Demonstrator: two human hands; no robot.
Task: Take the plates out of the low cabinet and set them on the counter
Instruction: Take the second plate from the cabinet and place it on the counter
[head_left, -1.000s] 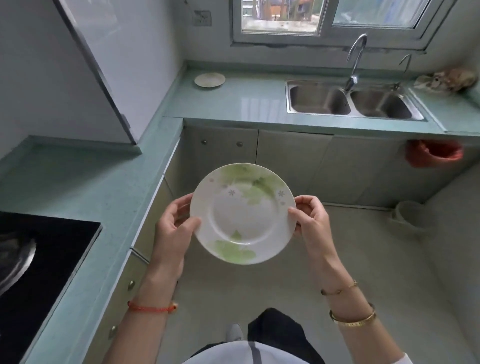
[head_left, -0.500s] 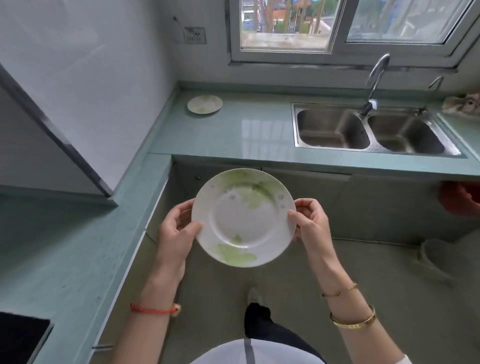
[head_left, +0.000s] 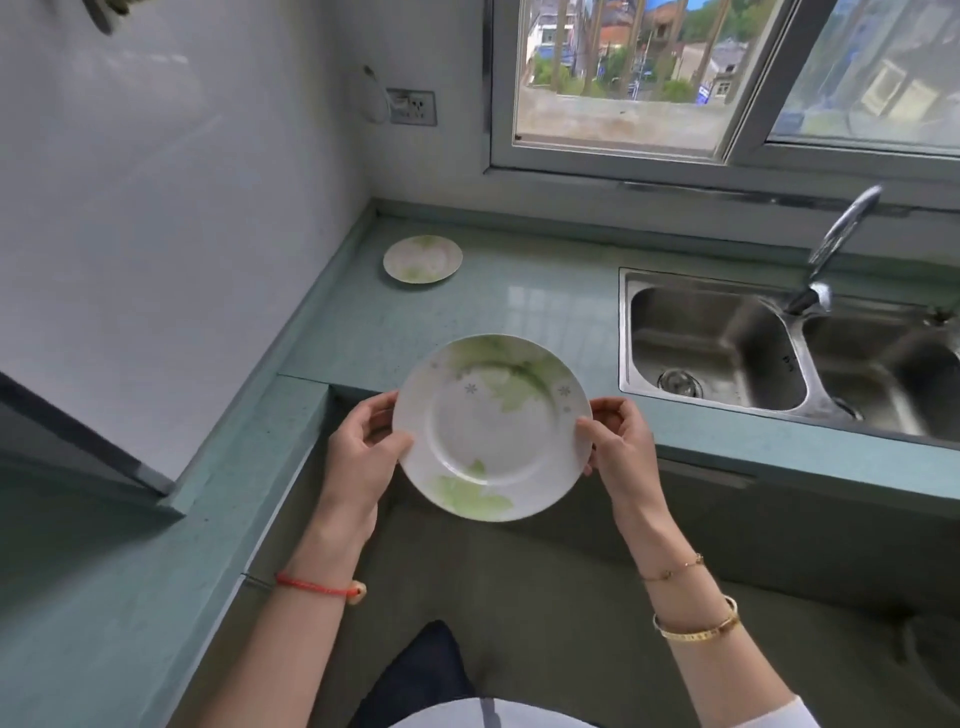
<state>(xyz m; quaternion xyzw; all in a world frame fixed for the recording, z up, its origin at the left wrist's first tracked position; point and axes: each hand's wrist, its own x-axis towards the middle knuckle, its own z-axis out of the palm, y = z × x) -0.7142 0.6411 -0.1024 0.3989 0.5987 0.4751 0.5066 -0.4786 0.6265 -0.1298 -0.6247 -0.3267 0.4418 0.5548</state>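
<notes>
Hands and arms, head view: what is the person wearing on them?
Both forearms are bare. At the wrist of the left hand is a red cord bracelet with a small pale bead. At the wrist of the right hand are a thin gold chain and a wider gold bangle. A white sleeve edge shows near the right elbow.

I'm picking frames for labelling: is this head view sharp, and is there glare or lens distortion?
Head view: the held plate is sharp; the faucet is smeared; daylight from the window leaves a pale glare patch on the counter; the wide lens bows the window frame and counter edges.
</notes>
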